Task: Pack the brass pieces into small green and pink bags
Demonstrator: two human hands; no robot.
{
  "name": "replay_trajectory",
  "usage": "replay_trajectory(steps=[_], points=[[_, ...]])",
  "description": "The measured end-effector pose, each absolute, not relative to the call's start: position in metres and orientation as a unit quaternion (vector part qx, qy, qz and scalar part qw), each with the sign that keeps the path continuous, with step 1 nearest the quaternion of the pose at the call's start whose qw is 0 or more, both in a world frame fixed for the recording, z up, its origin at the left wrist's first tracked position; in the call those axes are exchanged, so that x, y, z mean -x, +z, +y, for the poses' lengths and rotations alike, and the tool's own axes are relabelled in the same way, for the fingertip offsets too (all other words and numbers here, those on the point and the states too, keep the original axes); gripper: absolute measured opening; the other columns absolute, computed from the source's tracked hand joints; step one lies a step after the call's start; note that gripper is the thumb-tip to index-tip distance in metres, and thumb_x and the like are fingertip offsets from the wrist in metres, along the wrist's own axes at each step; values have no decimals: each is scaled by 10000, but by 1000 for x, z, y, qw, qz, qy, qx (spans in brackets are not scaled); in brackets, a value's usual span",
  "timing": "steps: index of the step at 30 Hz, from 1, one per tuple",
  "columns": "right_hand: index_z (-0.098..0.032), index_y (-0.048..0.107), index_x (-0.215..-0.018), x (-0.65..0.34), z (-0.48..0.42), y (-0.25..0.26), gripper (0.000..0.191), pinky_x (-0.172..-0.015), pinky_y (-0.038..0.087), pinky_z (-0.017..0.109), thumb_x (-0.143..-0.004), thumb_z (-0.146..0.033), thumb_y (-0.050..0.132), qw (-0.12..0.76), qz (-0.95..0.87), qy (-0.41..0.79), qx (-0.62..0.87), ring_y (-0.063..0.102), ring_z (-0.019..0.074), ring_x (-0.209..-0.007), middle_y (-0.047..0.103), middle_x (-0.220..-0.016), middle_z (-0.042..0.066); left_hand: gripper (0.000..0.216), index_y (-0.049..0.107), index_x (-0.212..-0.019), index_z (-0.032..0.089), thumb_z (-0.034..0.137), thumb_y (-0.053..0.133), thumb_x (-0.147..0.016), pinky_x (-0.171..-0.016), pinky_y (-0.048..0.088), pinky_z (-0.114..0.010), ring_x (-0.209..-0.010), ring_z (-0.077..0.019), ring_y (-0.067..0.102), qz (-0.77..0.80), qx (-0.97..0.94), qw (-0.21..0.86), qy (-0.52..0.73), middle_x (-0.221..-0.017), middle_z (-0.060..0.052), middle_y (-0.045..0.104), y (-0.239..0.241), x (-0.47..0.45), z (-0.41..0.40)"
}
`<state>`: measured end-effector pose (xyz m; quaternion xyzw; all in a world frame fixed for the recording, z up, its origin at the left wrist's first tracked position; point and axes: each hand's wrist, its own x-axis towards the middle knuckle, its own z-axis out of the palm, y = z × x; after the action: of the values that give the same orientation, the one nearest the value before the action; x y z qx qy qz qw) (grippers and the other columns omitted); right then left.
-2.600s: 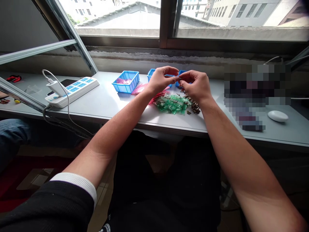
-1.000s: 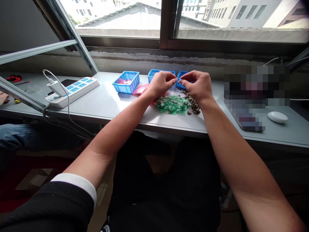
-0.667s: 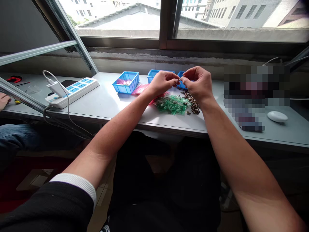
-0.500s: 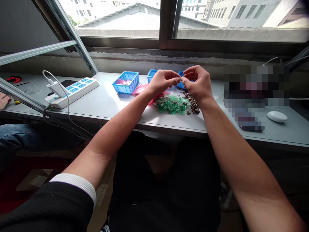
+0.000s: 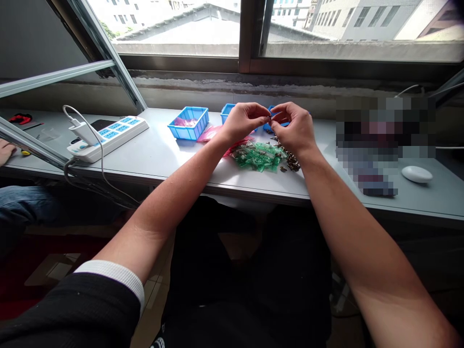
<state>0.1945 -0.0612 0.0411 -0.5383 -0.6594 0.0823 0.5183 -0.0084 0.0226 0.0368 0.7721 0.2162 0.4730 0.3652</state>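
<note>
My left hand [image 5: 241,123] and my right hand [image 5: 292,126] are raised just above the grey table [image 5: 155,154], fingertips meeting in a pinch around a tiny item that is too small to name. Below them lies a heap of small green plastic bags [image 5: 259,157]. A pile of small dark metal parts [image 5: 290,158] sits to its right, under my right wrist. Pink bags [image 5: 213,133] lie left of my left hand. Two blue trays [image 5: 228,109] stand behind the hands, mostly hidden by them.
A third blue tray [image 5: 189,122] holding pink bags stands to the left. A white power strip [image 5: 108,136] with a plugged charger and cable lies further left. A white mouse [image 5: 417,173] rests at the right. Another person's hand [image 5: 5,151] shows at the left edge.
Both hands stayed pinched together above the bags, with small shifts up and down. My right hand's fingers, spread a moment ago, have curled back in toward the left fingertips.
</note>
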Motion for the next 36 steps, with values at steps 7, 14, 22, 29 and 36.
replay_trajectory(steps=[7, 14, 22, 29, 36], points=[[-287, 865, -1069, -195, -63, 42, 77, -1149, 786, 568, -1037, -232, 907, 536, -647, 67, 538, 936, 337, -1116, 949, -1126, 87, 258, 983, -1170, 174, 411, 923, -1086, -939, 677, -376, -1041, -229, 896, 228, -777, 339, 480, -1143, -123, 971, 35, 8, 25], [-328, 786, -987, -192, -68, 43, 169, -1134, 783, 581, -1021, -298, 950, 528, -664, 31, 529, 909, 332, -1097, 948, -1137, 66, 483, 1005, -1127, 198, 679, 984, -1096, -966, 678, -388, -1047, -245, 904, 239, -802, 338, 431, -1076, -120, 964, 38, 13, 17], [-320, 834, -1072, -189, -69, 46, 63, -1122, 796, 524, -1032, -277, 858, 525, -667, 47, 527, 930, 315, -1103, 964, -1150, 67, 199, 998, -1200, 187, 287, 978, -1028, -1051, 735, -451, -1074, -258, 913, 257, -770, 371, 451, -1164, -120, 970, 33, 11, 27], [-336, 822, -1004, -195, -69, 47, 154, -1134, 791, 582, -1032, -371, 969, 518, -659, 74, 541, 928, 360, -1140, 951, -1124, 75, 216, 1006, -1153, 203, 183, 941, -948, -1158, 742, -462, -1176, -281, 924, 266, -770, 362, 453, -1201, -111, 991, 37, 10, 19], [-332, 816, -958, -195, -69, 45, 142, -1070, 794, 545, -987, -219, 897, 516, -667, 66, 533, 934, 337, -1088, 956, -1075, 54, 235, 997, -1138, 202, 167, 951, -910, -1189, 749, -471, -1207, -284, 918, 271, -764, 370, 454, -1215, -117, 990, 42, 9, 14]])
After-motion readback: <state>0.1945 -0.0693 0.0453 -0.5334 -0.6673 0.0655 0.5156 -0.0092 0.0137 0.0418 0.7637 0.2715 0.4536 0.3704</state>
